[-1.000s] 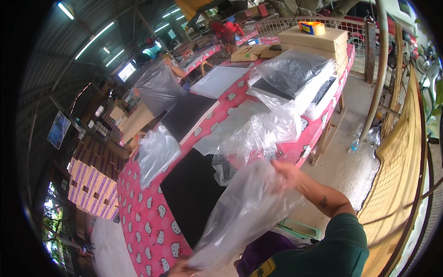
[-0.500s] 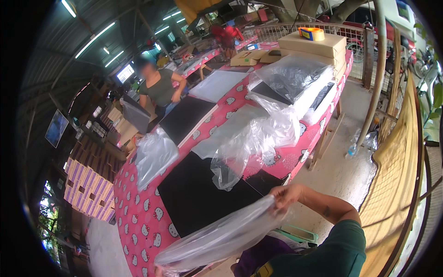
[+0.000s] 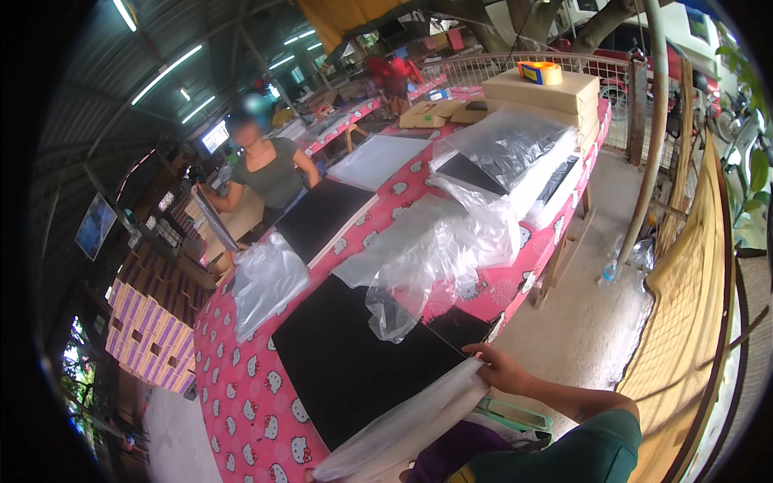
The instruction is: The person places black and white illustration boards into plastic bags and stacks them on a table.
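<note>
My right hand [image 3: 503, 369] grips one end of a clear plastic bag [image 3: 411, 423] that stretches along the near edge of the table. The bag's other end reaches the lower edge of the picture, where my left hand is hidden. Just beyond the bag a flat black board [image 3: 354, 362] lies on the pink patterned tablecloth [image 3: 241, 386]. A heap of crumpled clear bags [image 3: 443, 249] rests past the board.
Across the table a person in a grey top [image 3: 270, 173] holds a flat panel. More black boards [image 3: 322, 217], a white sheet [image 3: 378, 161], bagged panels [image 3: 511, 153] and cardboard boxes [image 3: 547, 92] with tape line the table. Stacked purple boxes [image 3: 149, 338] stand at left.
The plastic bag came down from an upright spread to lie low along the table edge. My right hand dropped with it. The person across the table came into view.
</note>
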A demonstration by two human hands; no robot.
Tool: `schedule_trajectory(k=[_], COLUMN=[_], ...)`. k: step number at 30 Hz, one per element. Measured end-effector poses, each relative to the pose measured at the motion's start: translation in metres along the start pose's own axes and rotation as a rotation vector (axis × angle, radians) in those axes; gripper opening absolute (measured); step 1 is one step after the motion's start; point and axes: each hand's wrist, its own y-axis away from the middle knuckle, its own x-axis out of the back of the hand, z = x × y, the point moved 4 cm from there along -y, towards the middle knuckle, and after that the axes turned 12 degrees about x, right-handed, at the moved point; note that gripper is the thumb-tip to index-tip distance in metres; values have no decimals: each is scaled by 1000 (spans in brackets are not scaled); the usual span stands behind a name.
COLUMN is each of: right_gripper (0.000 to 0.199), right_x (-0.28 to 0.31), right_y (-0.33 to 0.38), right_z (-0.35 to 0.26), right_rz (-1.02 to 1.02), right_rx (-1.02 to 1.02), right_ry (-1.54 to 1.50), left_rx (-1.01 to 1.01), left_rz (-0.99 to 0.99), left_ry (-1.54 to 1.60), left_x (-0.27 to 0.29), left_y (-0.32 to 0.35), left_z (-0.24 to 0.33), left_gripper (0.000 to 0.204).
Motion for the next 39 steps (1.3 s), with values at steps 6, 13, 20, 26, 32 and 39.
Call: schedule_trajectory(k=[6, 13, 20, 26, 32, 39], right_gripper=[68, 64, 44, 33, 61, 35], right_x=[-12, -10, -2, 11, -4, -39], right_y=[8, 8, -5, -38, -68, -160], right_z=[18, 0, -10, -46, -129, -195], right_rz=[21, 29, 124, -143, -433, -248], right_rx=[15, 35, 55, 29, 139, 365], right_ry=[285, 374, 145, -433, -1075, -1147], left_rx=[-27, -63, -180, -440, -1046, -882], left_rz=[6, 18, 142, 85, 173, 352], left_ry=[-9, 18, 19, -228, 70, 48], left_x=[-2, 12, 24, 59, 27, 35], left_y=[0, 5, 20, 52, 90, 55], left_z=[-22, -61, -23, 17, 143, 235], left_gripper=[56, 61, 51, 48, 49, 43])
